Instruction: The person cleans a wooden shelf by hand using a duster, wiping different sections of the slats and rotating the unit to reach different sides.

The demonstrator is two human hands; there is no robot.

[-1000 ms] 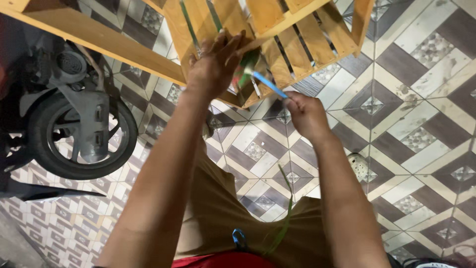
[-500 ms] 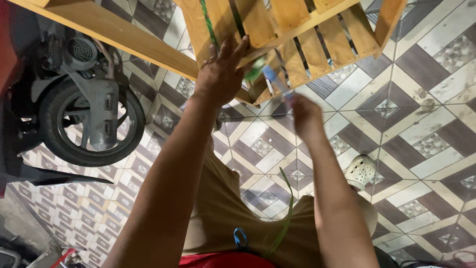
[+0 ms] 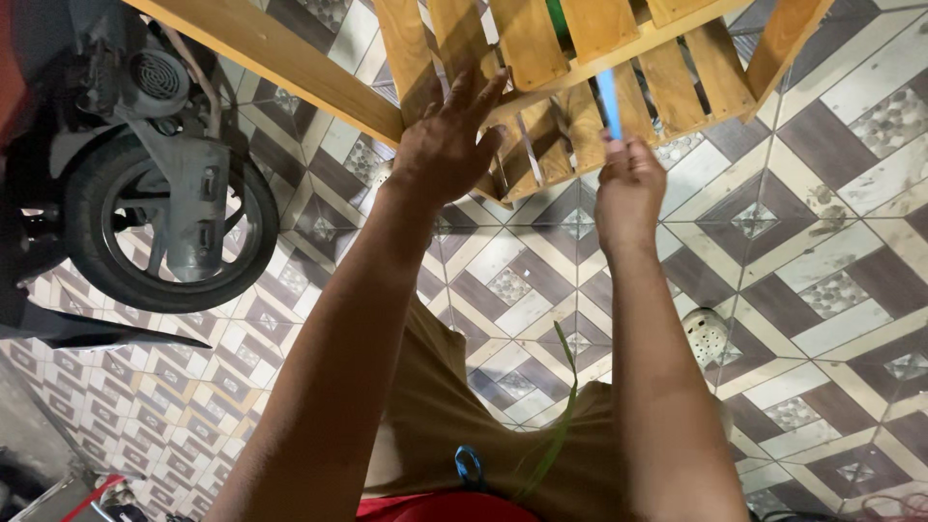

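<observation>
Raised since before, right hand [image 3: 628,184] grips a blue stick [image 3: 609,104] upright; left hand [image 3: 447,145] spreads flat on the wooden slatted rack [image 3: 541,48].

Both forearms bare, no sleeves, no watch. Khaki-tan shorts [image 3: 435,425] w/ red shirt hem [image 3: 435,507] (small blue loop [image 3: 468,466] at waist).

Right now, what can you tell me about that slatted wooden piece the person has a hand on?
The slatted wooden rack is light, honey-coloured timber: flat parallel slats with dark gaps between them, fixed to thicker frame bars. It stands over the patterned tile floor at the top of the view, its upper part cut off. The left hand lies spread against its lower edge. The right hand holds a thin blue stick up against the slats.
</observation>
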